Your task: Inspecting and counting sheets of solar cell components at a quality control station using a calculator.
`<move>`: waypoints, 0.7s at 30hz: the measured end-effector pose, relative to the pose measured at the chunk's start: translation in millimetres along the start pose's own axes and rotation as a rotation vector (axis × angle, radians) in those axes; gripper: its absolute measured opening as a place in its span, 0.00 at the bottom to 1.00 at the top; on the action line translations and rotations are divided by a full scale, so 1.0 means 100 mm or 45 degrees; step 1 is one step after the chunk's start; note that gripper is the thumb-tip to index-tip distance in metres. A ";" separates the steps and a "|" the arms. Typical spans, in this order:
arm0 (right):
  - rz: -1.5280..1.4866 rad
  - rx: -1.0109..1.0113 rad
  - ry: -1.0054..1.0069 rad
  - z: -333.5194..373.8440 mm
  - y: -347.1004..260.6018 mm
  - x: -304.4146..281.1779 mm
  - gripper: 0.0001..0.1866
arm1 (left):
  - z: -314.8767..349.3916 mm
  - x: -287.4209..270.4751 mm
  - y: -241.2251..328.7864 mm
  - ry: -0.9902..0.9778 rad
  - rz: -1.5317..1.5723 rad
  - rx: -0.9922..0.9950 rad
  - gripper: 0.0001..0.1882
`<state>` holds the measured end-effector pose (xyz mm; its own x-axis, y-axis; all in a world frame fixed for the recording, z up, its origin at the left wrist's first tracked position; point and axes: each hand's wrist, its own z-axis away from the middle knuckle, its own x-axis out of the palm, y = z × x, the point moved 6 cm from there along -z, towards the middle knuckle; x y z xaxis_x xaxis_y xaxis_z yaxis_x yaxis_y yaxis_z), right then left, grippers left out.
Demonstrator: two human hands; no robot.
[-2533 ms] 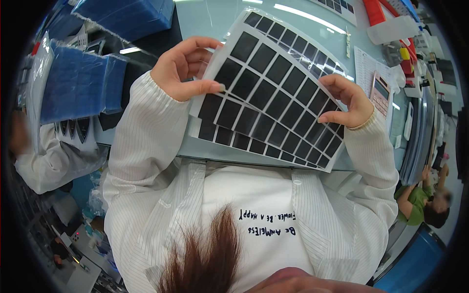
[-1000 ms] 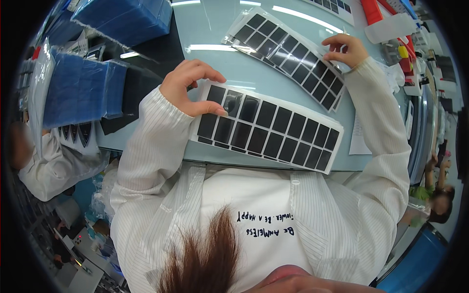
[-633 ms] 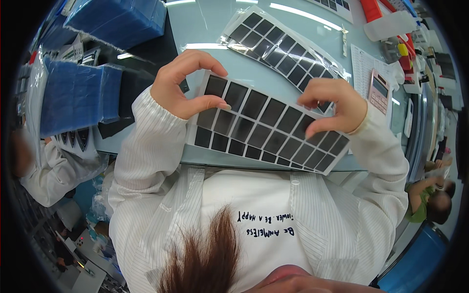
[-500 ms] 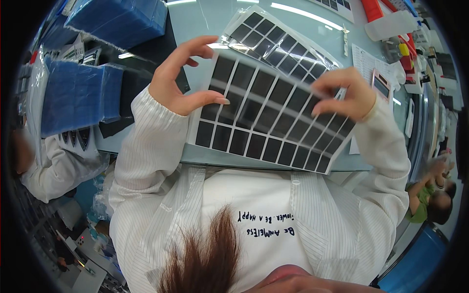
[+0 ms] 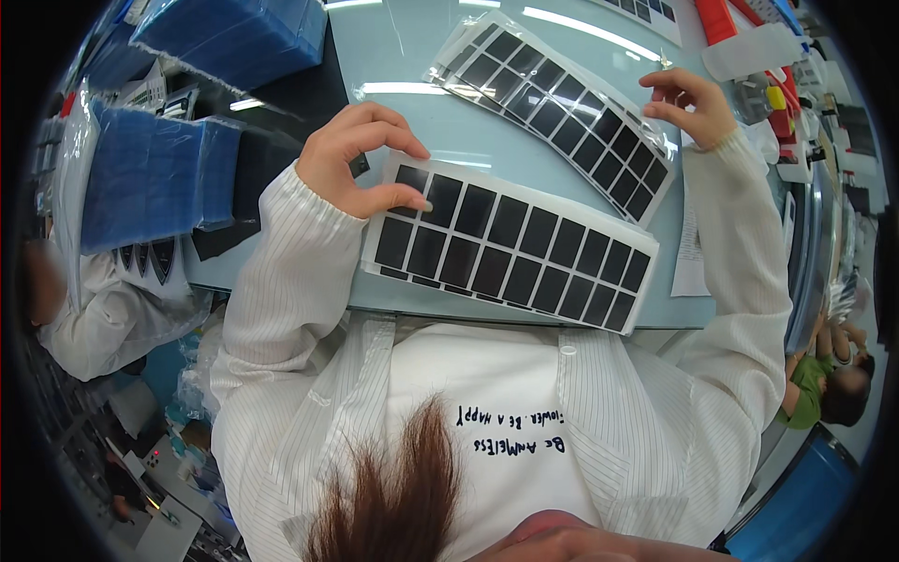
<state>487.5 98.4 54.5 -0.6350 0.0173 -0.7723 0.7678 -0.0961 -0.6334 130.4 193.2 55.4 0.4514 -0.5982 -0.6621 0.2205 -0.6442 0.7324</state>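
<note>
A white sheet of black rectangular stickers (image 5: 510, 242) lies in front of me, slightly askew on another such sheet whose dark edge shows below it. At its upper left corner is my left hand (image 5: 361, 161), thumb and forefinger spread apart; the thumb tip is over the sheet, though whether it presses down I cannot tell. A second pile of similar sticker sheets (image 5: 571, 117), with a shiny clear film, rests farther off at a slant. Just beyond that pile's right end hovers my right hand (image 5: 693, 105), fingers curled loosely, thumb apart, holding nothing.
Blue film-wrapped stacks (image 5: 154, 178) stand at the left on a black mat (image 5: 295, 126). To the right are a printed paper (image 5: 690, 248), a white bottle (image 5: 749, 51) and a red bin (image 5: 716, 21). The glass-like tabletop (image 5: 393, 122) ends near my body.
The upper sticker sheet, raised and blurred before, now lies flat over the near one. My right hand has left it and moved up to the far pile's right end. My left hand stays near the corner.
</note>
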 end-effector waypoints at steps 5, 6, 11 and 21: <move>-0.287 -0.351 -0.292 0.34 -1.07 0.40 0.28 | -0.06 -0.05 0.09 0.086 0.151 0.090 0.21; -0.296 -0.341 -0.437 0.44 -1.20 0.55 0.27 | -0.08 -0.08 0.12 0.110 0.211 0.131 0.21; -0.189 -0.219 -0.536 0.44 -1.03 0.48 0.19 | -0.05 -0.13 0.13 0.226 0.102 0.046 0.33; 0.121 0.109 -0.124 -0.13 0.01 0.24 0.20 | 0.08 0.05 0.02 -0.051 -0.043 -0.132 0.33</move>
<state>473.9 112.1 35.1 -0.5680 -0.0921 -0.8179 0.8176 -0.1770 -0.5479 126.6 185.1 52.0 0.4080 -0.5969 -0.6908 0.3244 -0.6125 0.7208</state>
